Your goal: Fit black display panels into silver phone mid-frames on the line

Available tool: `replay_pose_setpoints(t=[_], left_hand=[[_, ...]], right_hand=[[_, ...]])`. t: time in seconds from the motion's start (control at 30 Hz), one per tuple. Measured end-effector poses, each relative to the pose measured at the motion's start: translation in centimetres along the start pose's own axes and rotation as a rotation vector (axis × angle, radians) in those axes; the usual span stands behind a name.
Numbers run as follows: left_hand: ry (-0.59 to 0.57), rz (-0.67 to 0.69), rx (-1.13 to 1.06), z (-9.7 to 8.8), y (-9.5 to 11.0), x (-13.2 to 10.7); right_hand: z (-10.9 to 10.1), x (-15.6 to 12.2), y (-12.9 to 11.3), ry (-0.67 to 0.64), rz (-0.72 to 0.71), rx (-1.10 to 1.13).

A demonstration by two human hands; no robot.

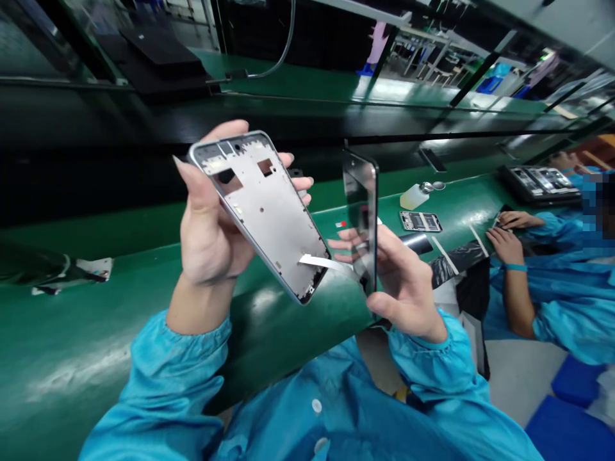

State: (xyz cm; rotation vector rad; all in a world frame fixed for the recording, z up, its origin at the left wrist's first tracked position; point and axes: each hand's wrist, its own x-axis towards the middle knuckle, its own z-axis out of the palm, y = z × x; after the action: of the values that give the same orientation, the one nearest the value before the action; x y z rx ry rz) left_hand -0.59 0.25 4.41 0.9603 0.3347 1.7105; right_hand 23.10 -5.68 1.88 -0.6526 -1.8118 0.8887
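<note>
My left hand (211, 224) grips a silver phone middle frame (266, 211), tilted with its inner side toward me. A small white strip (319, 261) sticks out near the frame's lower end. My right hand (398, 278) holds a dark glossy phone panel (361, 218) upright on its edge, just to the right of the frame. The fingers of both hands are curled round their parts. Both sleeves are blue.
A green conveyor belt (96, 320) runs under my hands. On it to the right lie a phone frame (421, 221) and a small white bottle (416, 195). A co-worker in blue (552, 282) works at the right, beside a tray of parts (541, 181).
</note>
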Motion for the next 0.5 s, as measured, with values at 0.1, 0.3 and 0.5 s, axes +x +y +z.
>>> replay_pose_setpoints(t=[0.1, 0.3, 0.5], left_hand=[[-0.067, -0.042, -0.037, 0.0, 0.9, 0.3], [-0.134, -0.142, -0.131, -0.5, 0.8, 0.4], [-0.114, -0.062, -0.033, -0.3, 0.7, 0.0]], right_hand=[[-0.6, -0.4, -1.0, -0.029, 0.029, -0.005], [0.0, -0.1, -2.2, -0.023, 0.06, -0.039], [-0.1, 0.0, -0.9, -0.028, -0.071, -0.093]])
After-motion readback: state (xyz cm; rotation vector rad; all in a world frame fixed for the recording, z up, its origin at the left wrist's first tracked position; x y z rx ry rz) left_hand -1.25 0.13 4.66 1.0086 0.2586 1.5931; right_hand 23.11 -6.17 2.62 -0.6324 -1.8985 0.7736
